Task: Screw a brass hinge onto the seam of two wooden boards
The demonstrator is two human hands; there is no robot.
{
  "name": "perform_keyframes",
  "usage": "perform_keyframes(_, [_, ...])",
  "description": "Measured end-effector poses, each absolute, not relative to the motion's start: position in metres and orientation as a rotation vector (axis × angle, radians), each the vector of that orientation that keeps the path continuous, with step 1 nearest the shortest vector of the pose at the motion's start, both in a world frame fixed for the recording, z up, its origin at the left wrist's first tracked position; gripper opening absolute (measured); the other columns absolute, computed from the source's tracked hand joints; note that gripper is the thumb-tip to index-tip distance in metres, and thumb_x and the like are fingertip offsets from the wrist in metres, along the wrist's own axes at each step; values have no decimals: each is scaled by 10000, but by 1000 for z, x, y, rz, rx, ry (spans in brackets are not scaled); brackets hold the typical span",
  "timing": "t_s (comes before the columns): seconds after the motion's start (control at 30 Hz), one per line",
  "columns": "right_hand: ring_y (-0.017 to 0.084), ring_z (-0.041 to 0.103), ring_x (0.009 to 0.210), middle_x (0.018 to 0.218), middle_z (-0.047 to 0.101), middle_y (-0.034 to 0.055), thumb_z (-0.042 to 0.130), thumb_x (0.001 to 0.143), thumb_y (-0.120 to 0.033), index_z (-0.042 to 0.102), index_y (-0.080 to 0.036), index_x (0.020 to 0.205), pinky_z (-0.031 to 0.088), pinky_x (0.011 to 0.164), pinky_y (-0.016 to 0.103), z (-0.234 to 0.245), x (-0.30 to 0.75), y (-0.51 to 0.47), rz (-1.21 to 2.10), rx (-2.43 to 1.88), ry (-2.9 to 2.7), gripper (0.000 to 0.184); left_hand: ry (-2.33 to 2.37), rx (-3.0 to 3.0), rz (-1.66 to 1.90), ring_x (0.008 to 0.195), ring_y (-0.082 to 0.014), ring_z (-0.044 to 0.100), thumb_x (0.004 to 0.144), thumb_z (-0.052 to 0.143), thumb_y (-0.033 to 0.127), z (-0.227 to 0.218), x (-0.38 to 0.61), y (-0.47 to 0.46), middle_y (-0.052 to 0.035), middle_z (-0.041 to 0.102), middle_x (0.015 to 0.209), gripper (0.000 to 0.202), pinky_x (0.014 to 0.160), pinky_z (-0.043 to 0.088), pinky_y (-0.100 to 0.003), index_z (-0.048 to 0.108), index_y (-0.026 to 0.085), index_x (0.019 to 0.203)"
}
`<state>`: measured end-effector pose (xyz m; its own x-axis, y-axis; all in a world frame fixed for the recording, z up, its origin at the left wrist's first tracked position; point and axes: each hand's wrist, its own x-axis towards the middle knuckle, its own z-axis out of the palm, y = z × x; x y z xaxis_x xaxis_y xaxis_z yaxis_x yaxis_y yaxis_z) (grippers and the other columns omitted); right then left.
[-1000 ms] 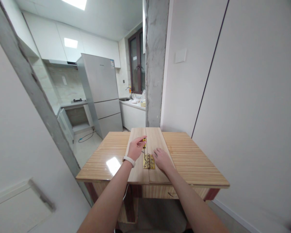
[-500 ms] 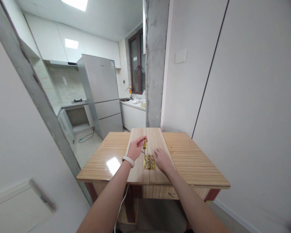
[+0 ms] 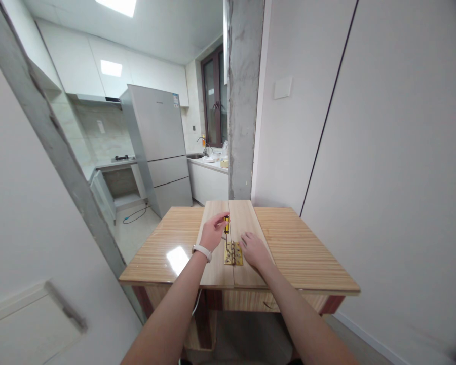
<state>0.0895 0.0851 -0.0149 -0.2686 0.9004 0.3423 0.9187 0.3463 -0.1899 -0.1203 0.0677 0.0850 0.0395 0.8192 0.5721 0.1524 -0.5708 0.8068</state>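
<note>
— Only our left hand (image 3: 212, 233) seems to have moved since half a second ago: its fingers spread a little more at the screwdriver (image 3: 226, 224), and less of the white cable (image 3: 196, 304) shows below the desk (image 3: 307, 253).

— And how far have we come with the work?

— We would judge it is somewhere midway. The brass-coloured hinge (image 3: 233, 253) already lies across the seam between the left board (image 3: 215, 272) and the right board (image 3: 245, 215), which lie on the desk. Dark spots on both its plates may be screws, but we cannot tell how many are seated, so perhaps some turning is left.

— How are our hands placed?

— The left one keeps a narrow grip on the yellow handle, and the shaft points down to the hinge's left plate. Our right hand (image 3: 253, 249) rests on the right board, just beside the hinge, its fingers loosely bent; whether they pinch something small, we cannot tell. Both forearms (image 3: 289, 299) reach forward over the near edge
</note>
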Motion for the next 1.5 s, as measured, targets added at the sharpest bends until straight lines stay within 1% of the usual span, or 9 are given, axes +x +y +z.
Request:
perform_keyframes(0.13, [247, 462, 1297, 1405, 563, 119, 342, 1032, -460, 645, -228, 1252, 290, 1098, 346, -12, 90, 83, -71, -1604, -2233, 440, 931, 1872, 1527, 1068, -178, 668, 972, 556, 233, 90, -119, 62, -80, 696, 1227, 343, 948, 539, -324, 675, 243, 1293])
perform_keyframes(0.27, [243, 460, 1305, 1406, 566, 118, 343, 1035, -449, 633, -227, 1280, 289, 1105, 347, -10, 90, 81, -67, -1597, -2239, 440, 904, 1866, 1507, 1167, -188, 639, 983, 531, 231, 91, -119, 62, -84, 686, 1273, 346, 1031, 494, -343, 667, 227, 1301])
perform_keyframes(0.33, [242, 457, 1312, 1414, 563, 121, 351, 1035, -439, 625, -220, 1297, 288, 1109, 347, -10, 90, 81, -57, -1596, -2239, 438, 901, 1850, 1504, 1188, -196, 636, 982, 528, 229, 90, -119, 63, -88, 693, 1269, 344, 1048, 485, -355, 668, 219, 1296])
perform_keyframes(0.57, [250, 458, 1311, 1404, 567, 132, 369, 1035, -398, 634, -202, 1275, 293, 1107, 348, -9, 90, 81, -28, -1599, -2254, 408, 881, 1761, 1523, 1093, -209, 693, 963, 573, 248, 86, -120, 67, -102, 736, 1171, 309, 992, 533, -373, 693, 204, 1244])
perform_keyframes(0.73, [253, 440, 1324, 1405, 565, 130, 386, 1029, -392, 620, -208, 1303, 284, 1108, 351, -8, 89, 80, -19, -1618, -2267, 404, 890, 1730, 1542, 1080, -208, 701, 944, 603, 248, 86, -120, 66, -95, 743, 1153, 305, 1002, 536, -380, 707, 210, 1228])
perform_keyframes(0.97, [235, 478, 1256, 1357, 584, 115, 331, 1038, -436, 654, -226, 1201, 288, 1090, 335, -7, 88, 80, -56, -1605, -2252, 419, 978, 1705, 1574, 1000, -195, 707, 899, 678, 251, 88, -119, 65, -80, 745, 1132, 292, 937, 566, -354, 737, 225, 1183])
perform_keyframes(1.1, [239, 487, 1252, 1357, 589, 114, 324, 1040, -449, 646, -229, 1232, 301, 1082, 337, -9, 89, 81, -64, -1596, -2239, 435, 953, 1729, 1552, 1029, -192, 694, 912, 662, 259, 89, -118, 65, -80, 734, 1165, 302, 943, 558, -354, 725, 225, 1206])
perform_keyframes(1.27, [240, 468, 1291, 1404, 561, 113, 338, 1035, -447, 622, -232, 1289, 286, 1105, 342, -10, 89, 82, -46, -1611, -2240, 438, 925, 1798, 1527, 1149, -196, 657, 956, 579, 238, 92, -118, 62, -77, 707, 1248, 325, 1041, 499, -368, 692, 215, 1260])
perform_keyframes(1.5, [242, 467, 1287, 1382, 576, 115, 338, 1035, -438, 650, -226, 1227, 287, 1100, 340, -8, 89, 80, -56, -1602, -2241, 423, 881, 1760, 1508, 1098, -204, 687, 953, 584, 233, 89, -119, 65, -95, 738, 1167, 315, 1014, 523, -382, 687, 198, 1249])
